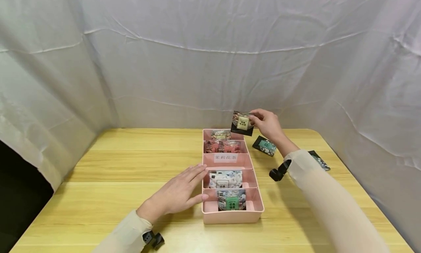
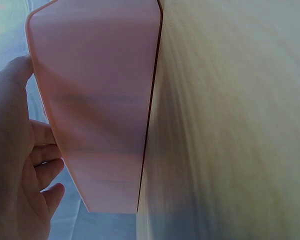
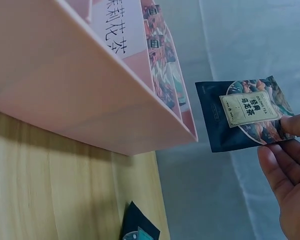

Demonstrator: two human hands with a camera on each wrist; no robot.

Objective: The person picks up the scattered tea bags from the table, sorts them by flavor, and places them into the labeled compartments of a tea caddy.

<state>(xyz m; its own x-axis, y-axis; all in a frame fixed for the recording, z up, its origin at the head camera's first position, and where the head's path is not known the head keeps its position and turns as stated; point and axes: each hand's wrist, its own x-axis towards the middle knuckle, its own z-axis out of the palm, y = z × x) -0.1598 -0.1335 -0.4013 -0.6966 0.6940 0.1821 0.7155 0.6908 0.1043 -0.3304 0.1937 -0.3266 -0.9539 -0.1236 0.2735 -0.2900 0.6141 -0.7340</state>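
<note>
My right hand [image 1: 268, 124] pinches one edge of a dark tea bag packet [image 1: 242, 123] with a cream label, marked Oolong tea in the right wrist view. The packet is held up beside the far end of a pink divided box [image 1: 231, 218]. My left hand [image 1: 179, 189] rests against the box's left rim with its fingers extended. In the box, the farthest compartment holds a cream-labelled packet [image 1: 221, 135], followed by red packets [image 1: 223, 147]. A bare middle compartment shows a label card [image 1: 225, 158]. White packets [image 1: 226, 180] and a green-labelled packet [image 1: 231, 200] stand in the nearer compartments.
On the wooden table [image 1: 131, 161], right of the box, lies a dark packet with a teal label [image 1: 265, 146]. Another dark packet [image 1: 319, 160] lies farther right, partly behind the right forearm. A pale curtain [image 1: 210, 74] hangs behind the table and at both sides.
</note>
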